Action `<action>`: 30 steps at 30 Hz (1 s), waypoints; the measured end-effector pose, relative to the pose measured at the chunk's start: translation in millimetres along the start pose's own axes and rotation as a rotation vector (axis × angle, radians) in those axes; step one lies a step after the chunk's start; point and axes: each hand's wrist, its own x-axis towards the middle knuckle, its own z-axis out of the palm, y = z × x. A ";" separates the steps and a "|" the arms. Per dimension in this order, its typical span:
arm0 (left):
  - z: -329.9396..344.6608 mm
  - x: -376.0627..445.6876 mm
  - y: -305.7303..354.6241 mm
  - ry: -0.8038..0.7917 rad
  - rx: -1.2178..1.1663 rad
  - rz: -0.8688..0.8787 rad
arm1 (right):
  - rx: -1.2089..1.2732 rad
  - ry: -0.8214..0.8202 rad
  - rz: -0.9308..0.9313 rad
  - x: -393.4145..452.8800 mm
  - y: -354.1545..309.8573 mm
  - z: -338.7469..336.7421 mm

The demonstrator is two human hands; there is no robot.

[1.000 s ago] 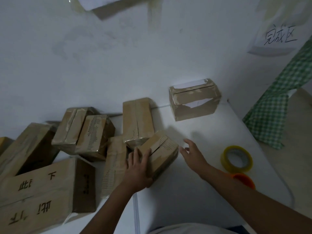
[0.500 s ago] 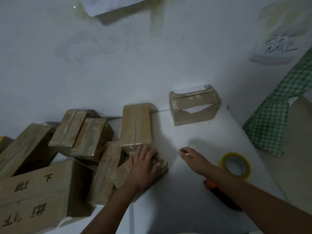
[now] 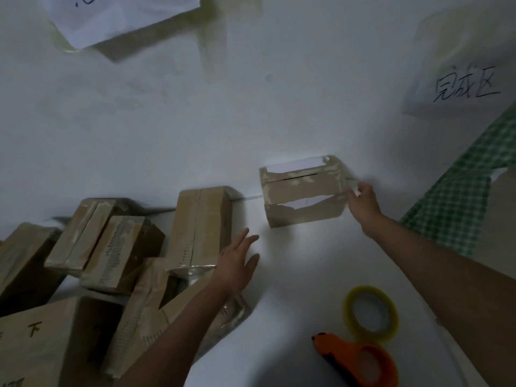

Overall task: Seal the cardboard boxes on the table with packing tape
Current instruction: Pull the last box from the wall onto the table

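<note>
Your right hand (image 3: 363, 203) is at the right end of the torn box (image 3: 303, 191), which stands alone at about 1 o'clock on the white desk (image 3: 293, 275), against the wall. Its fingers (image 3: 356, 191) are curled at the box's edge, pinching what looks like a pale strip of tape; the blur keeps you from telling more. The box's top seam shows a dark slit, and its front skin is ripped, with white showing through; what is inside cannot be seen.

Your left hand (image 3: 237, 263) hovers flat with fingers straight and spread, holding nothing, just beside the right side of the upright box (image 3: 201, 227) at 11 o'clock.

The other boxes (image 3: 117, 252) crowd the desk from 8 to 11 o'clock, leaning on each other, all closed. One at 8 o'clock bears black writing.

The tape roll (image 3: 371, 312) lies at 4 o'clock, and the orange cutter (image 3: 360, 361) sits just nearer you, at 5 o'clock.
</note>
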 end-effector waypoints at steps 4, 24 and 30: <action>4.9 28.8 2.9 0.044 -0.142 -0.144 | -0.008 -0.091 0.036 13.7 1.9 3.5; 17.2 23.8 15.0 0.168 -0.595 -0.471 | -0.028 -0.204 -0.110 -82.1 21.9 36.1; 15.0 23.2 23.8 0.111 -0.439 -0.286 | 0.014 -0.383 -0.109 -167.2 55.6 45.0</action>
